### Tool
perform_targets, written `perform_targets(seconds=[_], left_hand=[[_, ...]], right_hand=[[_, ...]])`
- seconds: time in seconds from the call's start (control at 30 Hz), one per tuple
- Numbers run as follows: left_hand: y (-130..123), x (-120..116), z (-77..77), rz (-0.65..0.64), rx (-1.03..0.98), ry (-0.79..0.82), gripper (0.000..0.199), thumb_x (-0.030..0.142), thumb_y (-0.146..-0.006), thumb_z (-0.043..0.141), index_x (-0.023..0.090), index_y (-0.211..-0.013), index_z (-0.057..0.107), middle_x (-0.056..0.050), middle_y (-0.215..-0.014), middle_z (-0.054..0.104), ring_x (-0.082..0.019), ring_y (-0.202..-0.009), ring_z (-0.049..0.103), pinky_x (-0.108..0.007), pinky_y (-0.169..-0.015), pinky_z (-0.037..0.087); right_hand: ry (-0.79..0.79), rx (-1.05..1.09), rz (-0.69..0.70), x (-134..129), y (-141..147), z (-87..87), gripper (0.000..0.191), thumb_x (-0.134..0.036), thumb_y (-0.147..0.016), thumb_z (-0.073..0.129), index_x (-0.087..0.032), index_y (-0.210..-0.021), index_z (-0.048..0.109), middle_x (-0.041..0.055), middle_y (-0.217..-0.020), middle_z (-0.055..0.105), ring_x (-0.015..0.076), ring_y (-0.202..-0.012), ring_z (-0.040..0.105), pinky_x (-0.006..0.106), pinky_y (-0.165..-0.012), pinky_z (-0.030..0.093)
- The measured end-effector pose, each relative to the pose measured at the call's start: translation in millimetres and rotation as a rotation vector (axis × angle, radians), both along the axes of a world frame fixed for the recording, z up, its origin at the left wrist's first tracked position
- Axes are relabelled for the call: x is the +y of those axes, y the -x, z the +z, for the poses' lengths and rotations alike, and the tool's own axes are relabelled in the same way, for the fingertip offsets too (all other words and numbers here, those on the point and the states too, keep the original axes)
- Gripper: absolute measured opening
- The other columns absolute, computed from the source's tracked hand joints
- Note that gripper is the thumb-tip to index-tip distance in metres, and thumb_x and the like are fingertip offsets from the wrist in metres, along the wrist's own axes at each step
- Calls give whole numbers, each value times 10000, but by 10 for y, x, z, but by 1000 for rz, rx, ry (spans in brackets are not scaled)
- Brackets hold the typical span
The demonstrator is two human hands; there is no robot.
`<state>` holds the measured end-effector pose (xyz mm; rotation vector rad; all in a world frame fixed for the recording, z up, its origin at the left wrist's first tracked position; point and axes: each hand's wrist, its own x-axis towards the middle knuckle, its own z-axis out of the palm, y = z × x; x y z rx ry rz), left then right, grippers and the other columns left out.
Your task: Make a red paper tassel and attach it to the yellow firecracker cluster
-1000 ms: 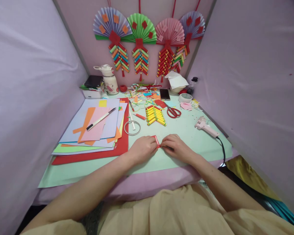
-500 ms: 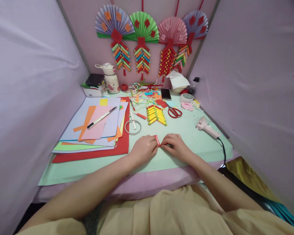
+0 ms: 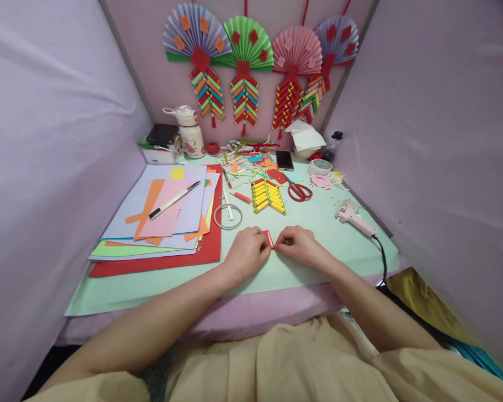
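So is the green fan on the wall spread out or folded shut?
Spread out: the green fan shows its pleats opened into a wide half circle.

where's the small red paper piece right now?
Head view, just right of centre: the small red paper piece is between the left hand and right hand, at their fingertips, below the yellow paper rolls in the picture.

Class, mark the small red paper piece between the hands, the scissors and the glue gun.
Small red paper piece (image 3: 269, 238), head view: exposed face.
Scissors (image 3: 294, 184), head view: near the joint.
Glue gun (image 3: 360, 224), head view: handle.
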<state>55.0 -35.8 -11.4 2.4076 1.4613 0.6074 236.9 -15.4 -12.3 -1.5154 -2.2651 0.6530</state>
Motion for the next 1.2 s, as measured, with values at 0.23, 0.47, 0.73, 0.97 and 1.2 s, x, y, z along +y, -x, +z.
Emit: perform_targets(seconds=[0.23,0.47,0.73,0.97,1.2], left_hand=[[-19,12,-28,29,-16,5,172,191,-814,530,183,-648,574,-53,-784,566,-197,-761,531,-333,-690,416],[-27,21,-70,49,-17,1,142,181,-816,526,185,-681,568,-53,-791,555,-202,-768,523,-337,-681,411],[-19,-49,-74,-50,106,-143,141,171,-869,518,173,-813,648,-62,-891,602,-208,-857,522,-365,-771,402],[20,-60,-141,-145,268,-328,209,178,-905,500,159,-747,636,-64,-809,590,-207,-810,499,-349,-701,374],[22,-33,-178,-163,266,-400,198,179,-910,503,156,-752,621,-52,-792,580,-197,-785,484,-340,-687,371]], right_hand=[[17,-51,-29,14,48,6,95,-237,-726,593,-232,-636,624,-10,-761,680,187,-797,567,338,-759,333],[43,-57,-79,11,83,13,70,-245,-700,591,-219,-636,603,-13,-726,665,185,-789,557,332,-738,302],[30,9,-99,-6,64,-27,54,-249,-705,624,-215,-686,586,-28,-719,649,165,-771,548,314,-734,300],[-253,19,109,-111,-100,-73,52,-258,-834,608,-238,-797,639,-11,-814,664,171,-879,526,366,-839,255],[-541,-99,289,-76,-153,-128,152,-266,-909,546,-235,-836,675,11,-845,691,166,-890,516,394,-856,217]])
